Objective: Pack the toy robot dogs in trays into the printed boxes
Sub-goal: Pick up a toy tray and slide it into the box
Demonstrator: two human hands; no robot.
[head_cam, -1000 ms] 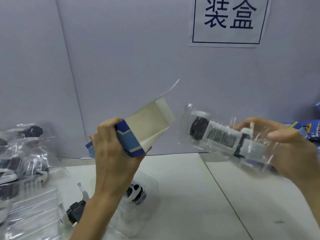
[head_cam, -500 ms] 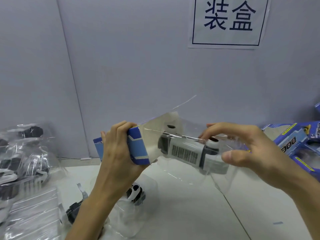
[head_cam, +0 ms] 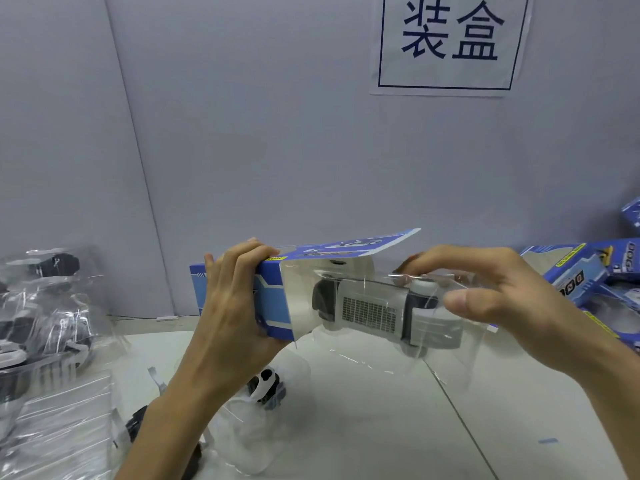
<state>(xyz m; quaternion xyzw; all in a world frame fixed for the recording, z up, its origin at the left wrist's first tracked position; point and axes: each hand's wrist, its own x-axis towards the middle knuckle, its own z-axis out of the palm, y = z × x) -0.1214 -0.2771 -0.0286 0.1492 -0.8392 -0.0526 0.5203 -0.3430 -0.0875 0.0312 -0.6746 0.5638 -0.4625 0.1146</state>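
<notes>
Grey wall panels stand behind a white table (head_cam: 381, 427), and a paper sign (head_cam: 446, 43) on the wall reads 装盒. The left hand (head_cam: 232, 306) grips the blue printed box (head_cam: 273, 306) in the air, fingers curled around it. The right hand (head_cam: 502, 299) pinches the clear tray (head_cam: 433, 341) holding the toy robot dog (head_cam: 370, 310); its front end is at the open mouth of the box. I judge the insertion is in hand; next comes a straight push inward. The other boxes (head_cam: 588, 271) at the right show "DOG".

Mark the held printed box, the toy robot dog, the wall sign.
printed box (head_cam: 275, 301): head view, blue side panel.
toy robot dog (head_cam: 369, 311): head view, barcode label on body.
wall sign (head_cam: 450, 72): head view, white paper below the characters.
</notes>
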